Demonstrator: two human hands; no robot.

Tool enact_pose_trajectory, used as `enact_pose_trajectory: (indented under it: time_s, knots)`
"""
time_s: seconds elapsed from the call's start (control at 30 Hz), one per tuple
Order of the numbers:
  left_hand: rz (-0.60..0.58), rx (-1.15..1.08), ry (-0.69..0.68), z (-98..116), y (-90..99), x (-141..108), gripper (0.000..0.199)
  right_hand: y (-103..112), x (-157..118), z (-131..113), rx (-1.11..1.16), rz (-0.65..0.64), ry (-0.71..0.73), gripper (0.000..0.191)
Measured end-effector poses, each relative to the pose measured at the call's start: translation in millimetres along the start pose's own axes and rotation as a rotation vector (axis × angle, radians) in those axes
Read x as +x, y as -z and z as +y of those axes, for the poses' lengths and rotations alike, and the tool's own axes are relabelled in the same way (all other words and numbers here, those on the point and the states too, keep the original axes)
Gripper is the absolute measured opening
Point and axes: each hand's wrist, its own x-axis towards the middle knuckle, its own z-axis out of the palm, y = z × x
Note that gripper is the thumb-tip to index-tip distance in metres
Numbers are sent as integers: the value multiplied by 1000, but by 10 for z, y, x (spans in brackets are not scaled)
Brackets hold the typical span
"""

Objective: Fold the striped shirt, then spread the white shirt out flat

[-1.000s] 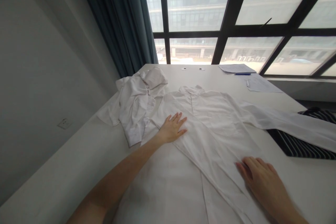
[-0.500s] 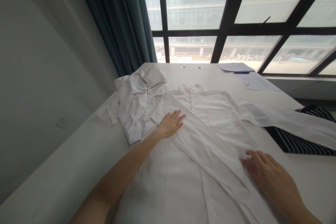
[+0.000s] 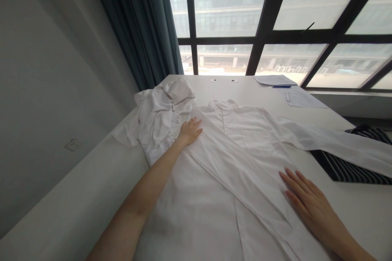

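Note:
A white long-sleeved shirt (image 3: 211, 204) lies spread on the white table (image 3: 101, 187), its collar towards the window. One sleeve is laid slantwise across the front; the other stretches out to the right. My left hand (image 3: 190, 131) rests open on the folded sleeve near the shoulder, fingers spread. Along the shirt's right side lies my right hand (image 3: 306, 197), open and flat with fingers extended, over the cuff end of the crossed sleeve. Neither hand grips the cloth. The shirt's lower hem is out of view.
A crumpled white garment (image 3: 162, 114) lies left of the collar. Black striped cloth (image 3: 339, 167) sits under the outstretched sleeve at right. Papers (image 3: 303, 97) and a blue pen (image 3: 281, 86) are at the far right, before the window. A curtain (image 3: 137, 24) hangs behind.
My left hand has slid left and slightly away from me, up to the sleeve's shoulder end. My right hand has flattened, its fingers straightening from a curled pose.

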Motion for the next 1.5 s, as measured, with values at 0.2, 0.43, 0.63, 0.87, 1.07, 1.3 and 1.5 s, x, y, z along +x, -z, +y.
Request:
enact_pose_trajectory:
  time_s: [0.2,0.43,0.63,0.87,1.07,1.3,1.5]
  knots:
    - [193,53,293,-196,176,208,40,112,248,248,15,131,-210,45]
    - [110,50,418,-271,177,437,39,130,531,480,-116,-24,-415,42]
    - [84,37,389,-219,169,512,35,169,592,367,120,19,-478,31]
    - [108,96,276,-187,150,350,40,155,501,276,-199,99,-179,33]
    - [131,123,267,-170,174,314,39,213,488,227,-415,93,-89,39]
    - [217,69,120,127,137,348,44,268,1101,140,-348,75,-6,33]
    - [-32,-39,60,432,-18,465,59,-156,2089,-230,-48,-87,187,39]
